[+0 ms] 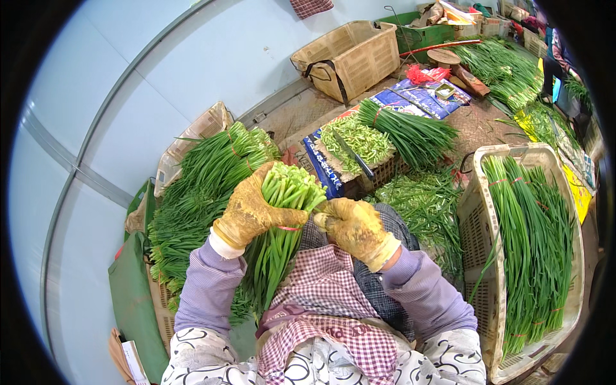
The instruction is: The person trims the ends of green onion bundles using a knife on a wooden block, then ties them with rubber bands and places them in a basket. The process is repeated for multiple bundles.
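My left hand [255, 207], in a stained yellow glove, grips a bundle of garlic chives [291, 187] over my lap. The pale stalk ends point up and away from me; the green leaves hang down toward my apron. A pink band [289, 228] circles the bundle just below my left thumb. My right hand [353, 228], gloved alike, has its fingers curled at the right edge of the stalks. Whether it pinches a stalk is hidden. Beyond my hands, a knife [353, 153] with a dark handle lies on chopped stalk ends [370, 142]. Beside them rests another banded chive bundle [409, 130].
At my right stands a plastic crate [481, 269] holding banded chives [534, 250]. More bundles [197, 192] are heaped at my left. Loose trimmings [423, 207] cover the floor ahead. A beige crate [365, 62] stands by the wall, and part of another person [560, 53] shows far right.
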`<state>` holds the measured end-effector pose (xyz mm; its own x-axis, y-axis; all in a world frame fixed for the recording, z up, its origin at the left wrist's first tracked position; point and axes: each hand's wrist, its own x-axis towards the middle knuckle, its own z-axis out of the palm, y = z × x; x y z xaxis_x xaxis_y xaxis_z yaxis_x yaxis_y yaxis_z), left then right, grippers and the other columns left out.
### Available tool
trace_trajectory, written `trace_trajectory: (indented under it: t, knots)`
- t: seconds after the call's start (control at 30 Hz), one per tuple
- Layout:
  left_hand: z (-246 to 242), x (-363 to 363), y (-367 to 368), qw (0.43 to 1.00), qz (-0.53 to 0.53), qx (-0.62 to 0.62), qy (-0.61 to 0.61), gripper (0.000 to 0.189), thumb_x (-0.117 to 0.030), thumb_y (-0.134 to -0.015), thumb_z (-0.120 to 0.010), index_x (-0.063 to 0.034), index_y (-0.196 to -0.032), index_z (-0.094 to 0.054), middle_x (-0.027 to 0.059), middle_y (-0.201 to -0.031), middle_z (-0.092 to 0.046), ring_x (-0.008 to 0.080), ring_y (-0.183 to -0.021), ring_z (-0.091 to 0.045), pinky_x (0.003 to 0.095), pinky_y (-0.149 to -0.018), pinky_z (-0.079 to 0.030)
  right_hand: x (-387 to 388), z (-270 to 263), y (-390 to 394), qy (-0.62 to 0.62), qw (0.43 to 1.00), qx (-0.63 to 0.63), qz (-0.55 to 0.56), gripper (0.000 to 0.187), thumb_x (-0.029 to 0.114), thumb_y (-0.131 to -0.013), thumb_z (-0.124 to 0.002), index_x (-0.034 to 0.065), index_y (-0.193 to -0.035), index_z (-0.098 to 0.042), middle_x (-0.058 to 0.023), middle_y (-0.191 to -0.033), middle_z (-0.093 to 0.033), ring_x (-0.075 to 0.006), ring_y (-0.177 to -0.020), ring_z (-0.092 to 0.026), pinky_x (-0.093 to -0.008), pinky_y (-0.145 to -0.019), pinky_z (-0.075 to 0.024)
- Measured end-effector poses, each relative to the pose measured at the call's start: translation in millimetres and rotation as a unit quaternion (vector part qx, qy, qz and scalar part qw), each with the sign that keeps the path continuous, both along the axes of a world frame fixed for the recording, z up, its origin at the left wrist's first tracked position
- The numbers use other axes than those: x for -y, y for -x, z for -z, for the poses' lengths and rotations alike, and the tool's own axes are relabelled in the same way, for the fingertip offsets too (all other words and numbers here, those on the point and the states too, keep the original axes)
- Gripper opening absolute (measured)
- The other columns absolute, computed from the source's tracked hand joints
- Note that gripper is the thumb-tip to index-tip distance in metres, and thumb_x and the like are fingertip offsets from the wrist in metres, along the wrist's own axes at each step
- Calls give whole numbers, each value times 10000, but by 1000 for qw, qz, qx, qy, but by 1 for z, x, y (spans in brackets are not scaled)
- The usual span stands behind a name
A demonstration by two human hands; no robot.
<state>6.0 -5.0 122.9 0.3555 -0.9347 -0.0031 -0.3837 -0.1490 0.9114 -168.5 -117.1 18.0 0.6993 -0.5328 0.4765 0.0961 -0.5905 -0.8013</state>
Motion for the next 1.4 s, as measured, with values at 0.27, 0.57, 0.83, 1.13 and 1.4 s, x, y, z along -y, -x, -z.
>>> trace_trajectory:
  t: [0.27,0.57,0.83,1.13,1.4]
  knots:
    - [19,3,3,969,-16,231,-82,1035,-253,-561,-974,62,-1413,-479,122,-1191,-707,210,-1080,-674,339,-979,-517,61,-3,36,220,930,-264,130,219,274,-921,-670,64,-911,-733,-162,-828,-702,-361,-813,-700,-479,-726,-548]
    - [29,12,-6,972,-25,222,-77,983,-233,-577,-965,41,-1395,-493,90,-1158,-711,191,-1037,-677,319,-943,-527,23,-12,-8,44,999,-4,9,355,115,-760,-800,27,-1094,-721,-151,-1080,-712,-344,-1030,-678,-414,-909,-539]
    - [31,5,-3,961,-35,265,-69,968,-288,-596,-957,30,-1391,-505,99,-1155,-713,200,-1035,-678,335,-944,-526,21,-2,-10,86,989,99,68,193,135,-823,-727,24,-979,-697,-160,-987,-697,-348,-876,-676,-421,-787,-543]
    - [28,-11,-9,951,94,281,-90,1359,-332,-526,-991,15,-1591,-221,213,-1532,-436,306,-1434,-416,388,-1194,-325,89,-17,57,132,944,-124,277,296,327,-883,-770,37,-829,-746,-164,-779,-696,-382,-732,-674,-432,-670,-540]
    - [50,-22,-1,918,57,391,-46,1306,-386,-549,-955,18,-1579,-261,211,-1262,-618,385,-1165,-589,465,-1013,-454,27,-13,37,-23,998,38,33,318,167,-865,-790,7,-1135,-736,-168,-1118,-725,-310,-1061,-689,-391,-936,-531]
